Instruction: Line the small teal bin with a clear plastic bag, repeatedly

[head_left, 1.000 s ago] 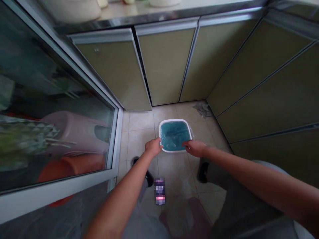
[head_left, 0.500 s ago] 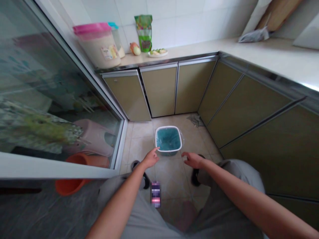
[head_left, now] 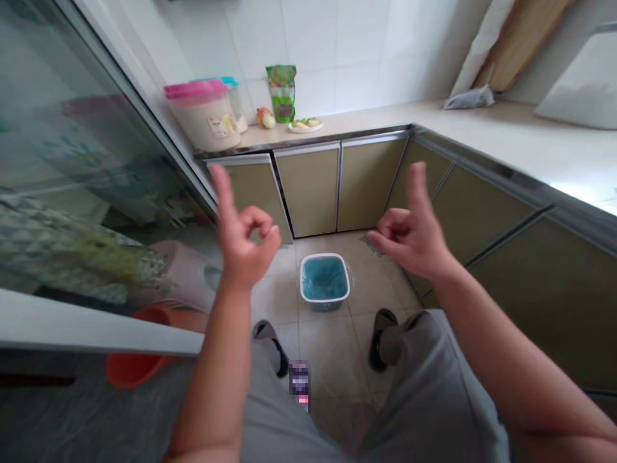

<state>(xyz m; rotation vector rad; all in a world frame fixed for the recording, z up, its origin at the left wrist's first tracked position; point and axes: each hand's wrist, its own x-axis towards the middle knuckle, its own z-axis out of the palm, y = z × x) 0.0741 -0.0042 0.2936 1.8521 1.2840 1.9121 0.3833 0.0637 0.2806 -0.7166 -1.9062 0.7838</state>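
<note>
Both of my hands are raised in front of me with nothing in them. My left hand (head_left: 243, 241) points its index finger upward, thumb held apart and the other fingers curled. My right hand (head_left: 414, 228) makes a mirrored shape on the other side, index finger up, thumb out toward the middle. Between and below them, a teal basket with a white rim (head_left: 301, 283) stands upright on the tiled floor, lined with what looks like a clear plastic bag. Neither hand touches it. A small pixelated object (head_left: 299, 381) lies on the floor near my left foot.
A counter (head_left: 376, 116) with cabinets runs ahead and right. On it stand a pink-lidded tub (head_left: 200, 119), an onion (head_left: 265, 118), a green packet (head_left: 282, 93) and a plate of cut food (head_left: 305, 127). A glass door frame (head_left: 96, 321) and orange bucket (head_left: 132, 370) are at left.
Both hands have risen from near the basket's front rim and moved farther apart, with index fingers now pointing up. The view has tilted slightly upward; the basket has not moved.
</note>
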